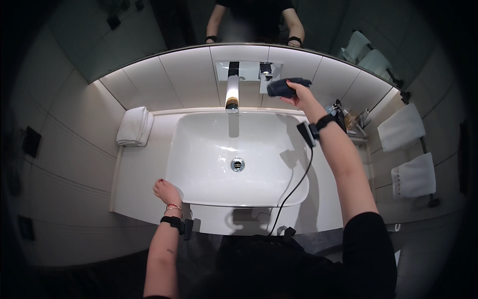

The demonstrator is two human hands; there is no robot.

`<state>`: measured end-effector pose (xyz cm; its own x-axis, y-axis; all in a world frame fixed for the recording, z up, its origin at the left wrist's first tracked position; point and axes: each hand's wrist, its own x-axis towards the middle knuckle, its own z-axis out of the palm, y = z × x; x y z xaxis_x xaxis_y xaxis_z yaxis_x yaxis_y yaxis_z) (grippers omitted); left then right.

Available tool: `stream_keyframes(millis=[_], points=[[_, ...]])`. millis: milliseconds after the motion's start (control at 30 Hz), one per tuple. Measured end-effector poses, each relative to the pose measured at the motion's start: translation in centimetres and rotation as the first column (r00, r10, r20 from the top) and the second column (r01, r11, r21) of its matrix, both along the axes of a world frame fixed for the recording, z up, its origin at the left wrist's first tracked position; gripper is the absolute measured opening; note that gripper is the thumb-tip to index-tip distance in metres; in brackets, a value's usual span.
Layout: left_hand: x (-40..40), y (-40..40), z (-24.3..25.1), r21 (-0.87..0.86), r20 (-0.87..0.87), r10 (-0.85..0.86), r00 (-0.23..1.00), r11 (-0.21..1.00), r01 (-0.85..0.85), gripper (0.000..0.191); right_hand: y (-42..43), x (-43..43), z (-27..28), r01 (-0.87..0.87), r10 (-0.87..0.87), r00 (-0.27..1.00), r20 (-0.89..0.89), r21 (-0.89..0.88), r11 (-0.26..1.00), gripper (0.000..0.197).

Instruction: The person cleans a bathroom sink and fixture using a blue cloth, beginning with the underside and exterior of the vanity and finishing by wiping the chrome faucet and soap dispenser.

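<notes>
My right hand point(300, 96) grips a dark folded cloth point(283, 88) in front of the tiled wall. The cloth is just right of the chrome tap lever point(265, 71) and covers part of the wall plate. Left of it, the chrome spout point(232, 93) points over a white rectangular washbasin point(209, 183). Inside the basin is a round metal drain point(237, 165). My left hand point(167, 192) is by the basin's front left corner, over the white counter point(138, 187). Its fingers are loosely bent and its palm is hidden, so I cannot tell whether it touches the surface.
A folded white towel point(135, 126) sits at the counter's back left. Several toiletry bottles point(351, 119) stand at the back right. White towels point(401, 127) hang along the right wall. A black cable point(295, 188) runs from my right wrist device across the basin's front rim. A mirror point(179, 22) spans the back.
</notes>
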<state>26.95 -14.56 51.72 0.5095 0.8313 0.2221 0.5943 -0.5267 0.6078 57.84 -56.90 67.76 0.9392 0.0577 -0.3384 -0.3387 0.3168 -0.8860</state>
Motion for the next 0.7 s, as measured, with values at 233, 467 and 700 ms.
stream_keyframes(millis=[233, 467, 700], points=[[1.2, -6.2, 7.2, -0.011, 0.239, -0.691, 0.682, 0.700, 0.714, 0.036, -0.1, -12.6, 3.5, -0.253, 0.258, 0.955, -0.146, 0.055, 0.966, 0.020], [4.4, -16.6, 15.5, 0.135, 0.398, -0.907, 0.142, 0.211, 0.968, 0.052, 5.0, -17.7, 1.7, -0.433, 0.440, 0.870, -0.224, 0.082, 0.898, 0.015], [4.7, -16.7, 12.3, -0.083, 0.552, -0.828, 0.104, 0.069, 0.994, 0.056, 7.0, -20.2, 2.3, -0.540, 0.525, 0.837, -0.154, -0.086, 0.837, 0.022]])
